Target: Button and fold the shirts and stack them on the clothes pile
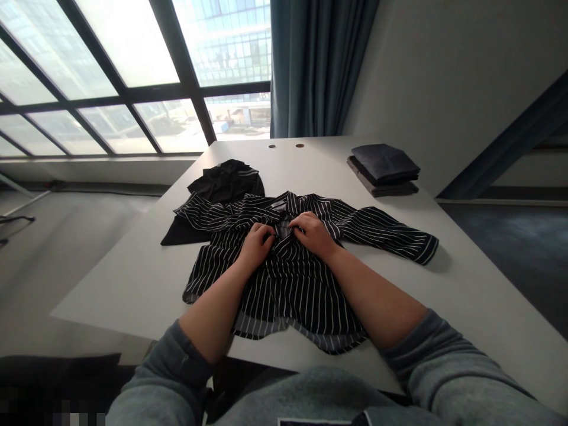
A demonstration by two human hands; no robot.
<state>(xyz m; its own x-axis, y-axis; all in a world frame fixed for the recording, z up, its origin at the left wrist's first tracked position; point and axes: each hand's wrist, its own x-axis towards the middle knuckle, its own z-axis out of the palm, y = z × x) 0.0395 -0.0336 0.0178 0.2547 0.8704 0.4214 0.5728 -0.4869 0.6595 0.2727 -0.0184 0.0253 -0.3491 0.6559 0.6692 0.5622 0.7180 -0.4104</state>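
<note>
A black shirt with white stripes (306, 290) lies spread on the white table, its collar at the far side and its hem toward me. One sleeve stretches out to the right; the other bends over to the left. My left hand (258, 241) pinches the shirt's front beside the neck opening. Across the opening, my right hand (313, 232) grips the other edge with bent fingers. Both hands are close together, just below the collar. Small details of the front edge, such as buttons, are hidden by my fingers.
A crumpled black garment (226, 182) lies behind the shirt at the left, partly under its sleeve. Folded dark clothes (385, 165) are stacked at the table's back right. The white table (470, 296) reaches to the blue-grey curtain (322, 71) and windows.
</note>
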